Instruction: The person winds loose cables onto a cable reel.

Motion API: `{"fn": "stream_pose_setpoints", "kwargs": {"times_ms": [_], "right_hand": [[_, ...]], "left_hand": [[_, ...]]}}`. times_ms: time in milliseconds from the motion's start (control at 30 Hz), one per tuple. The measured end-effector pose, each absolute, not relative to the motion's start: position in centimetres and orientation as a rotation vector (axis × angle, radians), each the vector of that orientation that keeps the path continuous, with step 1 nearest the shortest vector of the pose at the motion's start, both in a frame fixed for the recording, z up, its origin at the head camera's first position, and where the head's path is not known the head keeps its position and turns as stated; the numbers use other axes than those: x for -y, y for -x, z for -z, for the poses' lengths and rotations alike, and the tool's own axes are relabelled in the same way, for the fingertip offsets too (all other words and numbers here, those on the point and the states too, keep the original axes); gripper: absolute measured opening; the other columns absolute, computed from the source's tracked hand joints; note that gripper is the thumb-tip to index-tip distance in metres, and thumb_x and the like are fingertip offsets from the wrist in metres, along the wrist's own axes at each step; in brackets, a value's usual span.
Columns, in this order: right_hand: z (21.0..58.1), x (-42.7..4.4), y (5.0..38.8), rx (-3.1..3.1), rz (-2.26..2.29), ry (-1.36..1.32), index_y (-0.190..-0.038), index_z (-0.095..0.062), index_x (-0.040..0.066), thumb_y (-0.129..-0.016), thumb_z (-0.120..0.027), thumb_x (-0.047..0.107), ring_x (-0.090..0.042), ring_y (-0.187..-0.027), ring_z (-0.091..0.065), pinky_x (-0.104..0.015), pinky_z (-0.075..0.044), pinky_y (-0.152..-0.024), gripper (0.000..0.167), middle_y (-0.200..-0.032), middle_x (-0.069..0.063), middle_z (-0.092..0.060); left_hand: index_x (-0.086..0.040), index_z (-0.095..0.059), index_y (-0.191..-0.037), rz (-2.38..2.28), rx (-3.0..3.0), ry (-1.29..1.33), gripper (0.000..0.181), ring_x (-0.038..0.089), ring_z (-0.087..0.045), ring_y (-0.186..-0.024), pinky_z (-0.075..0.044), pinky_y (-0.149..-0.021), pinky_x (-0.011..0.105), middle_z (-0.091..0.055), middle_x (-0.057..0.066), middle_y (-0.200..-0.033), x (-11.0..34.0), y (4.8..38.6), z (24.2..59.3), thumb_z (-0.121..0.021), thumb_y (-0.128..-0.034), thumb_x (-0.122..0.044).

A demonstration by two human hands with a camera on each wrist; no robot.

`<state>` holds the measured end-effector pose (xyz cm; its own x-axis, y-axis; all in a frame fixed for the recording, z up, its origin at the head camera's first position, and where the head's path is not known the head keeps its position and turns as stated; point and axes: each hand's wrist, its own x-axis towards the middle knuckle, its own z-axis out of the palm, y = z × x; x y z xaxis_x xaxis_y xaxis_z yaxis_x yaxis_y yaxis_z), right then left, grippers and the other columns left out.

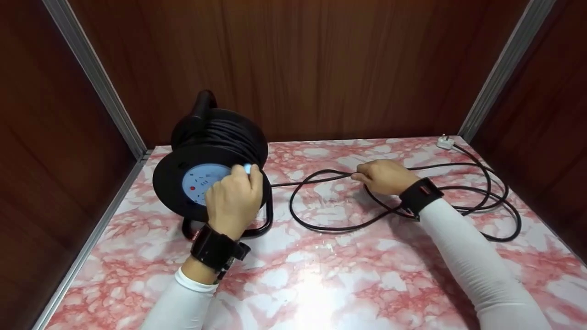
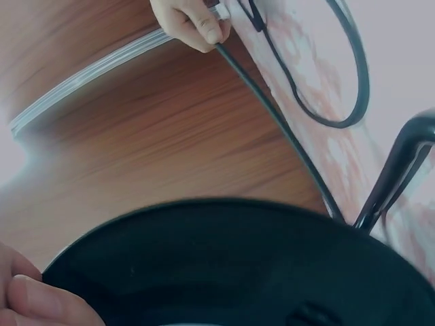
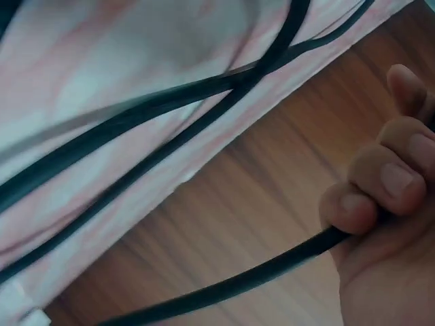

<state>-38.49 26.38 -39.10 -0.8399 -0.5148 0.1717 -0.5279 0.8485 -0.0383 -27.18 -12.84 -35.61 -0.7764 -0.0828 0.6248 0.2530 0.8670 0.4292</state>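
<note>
Left hand (image 1: 235, 199) is gripping small blue knob (image 1: 247, 168) on round black reel (image 1: 197, 156), right hand (image 1: 384, 176) slim black cable (image 3: 272, 269), its crossed loops risking snags.

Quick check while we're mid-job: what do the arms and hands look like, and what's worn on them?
The left hand and right hand are ungloved. The left sleeve and right sleeve are white; the left stops short of its black wristband, the right meets its own. Each band shows a little red.
</note>
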Motion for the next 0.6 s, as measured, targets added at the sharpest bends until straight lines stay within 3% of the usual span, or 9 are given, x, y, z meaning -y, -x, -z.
{"fn": "stream_pose_setpoints", "kwargs": {"times_ms": [100,267,500,600], "right_hand": [[38.8,-27.1,38.3,2.806,-0.100,-0.807,-0.083,-0.056,0.019,-0.113,-0.054,0.045,-0.020,-0.065,-0.058,-0.043,-0.050,-0.068,0.040,-0.068,0.003,-0.053],[37.3,-28.2,38.4,2.473,-0.015,-0.805,-0.085,-0.061,0.012,-0.107,-0.068,0.039,-0.029,-0.055,-0.062,-0.049,-0.047,-0.052,0.035,-0.063,-0.004,-0.059],[37.8,-30.5,37.9,2.539,0.038,-0.738,-0.075,-0.057,0.016,-0.106,-0.069,0.040,-0.021,-0.047,-0.050,-0.038,-0.032,-0.047,0.040,-0.054,0.000,-0.049],[38.0,-30.8,37.5,2.607,0.025,-0.758,-0.078,-0.059,0.017,-0.107,-0.067,0.038,-0.021,-0.050,-0.054,-0.041,-0.038,-0.049,0.037,-0.058,0.001,-0.055]], "left_hand": [[-0.008,-0.055,-0.074,0.656,2.381,0.137,0.051,0.044,-0.066,-0.055,-0.048,-0.050,0.057,-0.060,0.015,-0.057,12.5,27.1,35.7,-0.044,-0.1118,-0.040],[-0.008,-0.055,-0.073,0.645,2.379,0.144,0.051,0.043,-0.066,-0.054,-0.048,-0.049,0.056,-0.060,0.015,-0.057,12.4,27.1,36.0,-0.044,-0.1118,-0.039],[-0.006,-0.060,-0.074,0.559,2.435,0.150,0.051,0.044,-0.068,-0.057,-0.052,-0.052,0.059,-0.067,0.019,-0.063,11.4,27.1,37.5,-0.044,-0.1107,-0.038],[-0.006,-0.061,-0.075,0.523,2.432,0.166,0.050,0.043,-0.068,-0.057,-0.053,-0.051,0.058,-0.067,0.018,-0.063,11.1,27.0,38.1,-0.046,-0.1108,-0.038]]}}
